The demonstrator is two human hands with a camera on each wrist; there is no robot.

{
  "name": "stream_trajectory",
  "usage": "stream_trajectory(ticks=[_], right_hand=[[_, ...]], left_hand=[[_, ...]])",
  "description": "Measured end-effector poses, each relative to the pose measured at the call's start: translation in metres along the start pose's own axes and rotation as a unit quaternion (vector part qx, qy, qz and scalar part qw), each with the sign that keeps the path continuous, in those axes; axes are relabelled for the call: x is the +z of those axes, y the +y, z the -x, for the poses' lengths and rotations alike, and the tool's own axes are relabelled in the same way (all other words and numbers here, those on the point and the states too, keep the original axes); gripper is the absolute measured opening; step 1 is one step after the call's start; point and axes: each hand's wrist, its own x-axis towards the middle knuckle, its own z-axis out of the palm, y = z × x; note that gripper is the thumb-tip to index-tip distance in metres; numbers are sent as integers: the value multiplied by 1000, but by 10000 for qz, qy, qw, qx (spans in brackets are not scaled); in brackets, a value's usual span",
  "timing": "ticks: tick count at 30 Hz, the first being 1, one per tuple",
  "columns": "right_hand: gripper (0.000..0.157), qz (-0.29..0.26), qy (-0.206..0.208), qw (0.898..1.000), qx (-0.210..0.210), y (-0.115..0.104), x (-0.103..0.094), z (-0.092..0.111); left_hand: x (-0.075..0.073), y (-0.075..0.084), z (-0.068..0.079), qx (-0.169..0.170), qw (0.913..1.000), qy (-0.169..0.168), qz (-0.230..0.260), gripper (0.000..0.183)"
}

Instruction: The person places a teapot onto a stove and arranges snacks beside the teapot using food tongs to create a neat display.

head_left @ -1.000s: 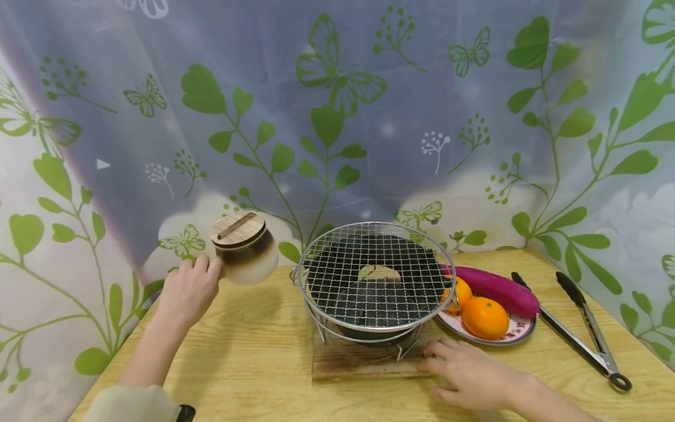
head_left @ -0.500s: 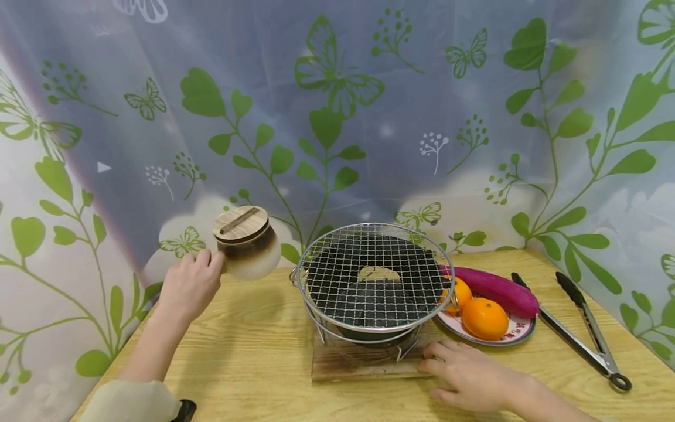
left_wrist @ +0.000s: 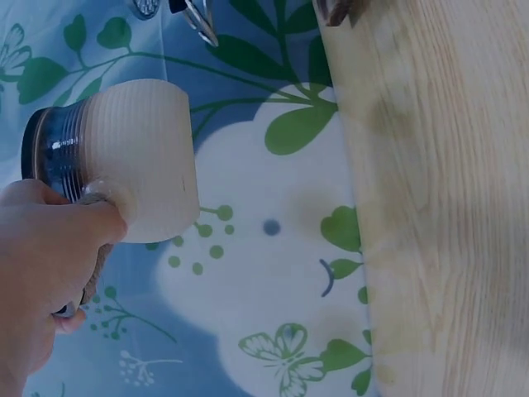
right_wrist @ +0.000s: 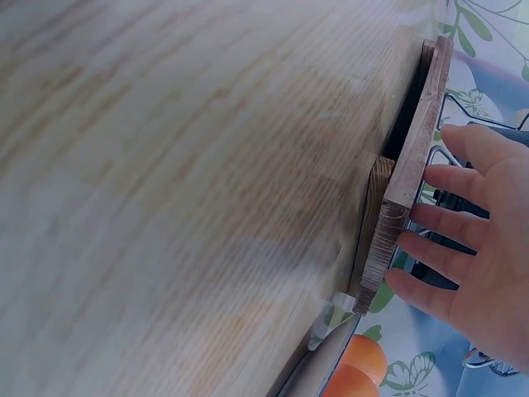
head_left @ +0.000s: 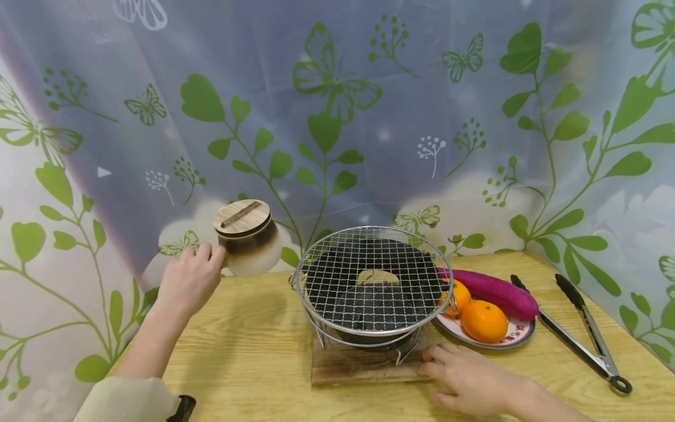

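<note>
You have raised the lidded pot (head_left: 250,249) slightly, leaving it aloft left of the wire grill (head_left: 371,293), its handle (left_wrist: 99,265) gripped by your left hand (head_left: 191,278), your right hand (head_left: 466,375) spread at the wooden board (head_left: 369,372).

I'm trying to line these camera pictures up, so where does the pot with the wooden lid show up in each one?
Head: the lidded pot is left of centre, held by the left hand.
Left wrist: upper left, turned sideways in the picture.
Right wrist: not in it.
Shared landmark: the wood-grained tabletop, in all three views.
</note>
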Motion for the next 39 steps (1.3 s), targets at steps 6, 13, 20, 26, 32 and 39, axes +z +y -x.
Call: stream_trajectory(ticks=[6, 13, 20, 26, 32, 39], right_hand=[[31, 25, 36, 10000, -62, 0, -1, -2], [31, 18, -11, 10000, -44, 0, -1, -2], [32, 20, -45, 10000, -46, 1, -2, -3], [32, -10, -109, 9999, -13, 0, -3, -3], [32, 0, -112, 9999, 4, -1, -3, -2], [33, -11, -187, 9998, 84, -2, -4, -1]], left_hand=[[-1, 0, -5, -45, 9999, 64, 91, 19], [-3, 1, -12, 23, 9998, 143, 96, 17], [-7, 2, -20, 180, 9991, 378, 74, 8], [-12, 3, -28, 312, 9992, 235, -55, 19], [-16, 7, -37, 313, 9993, 182, -43, 24], [-23, 11, -48, 334, 9994, 87, -35, 23]])
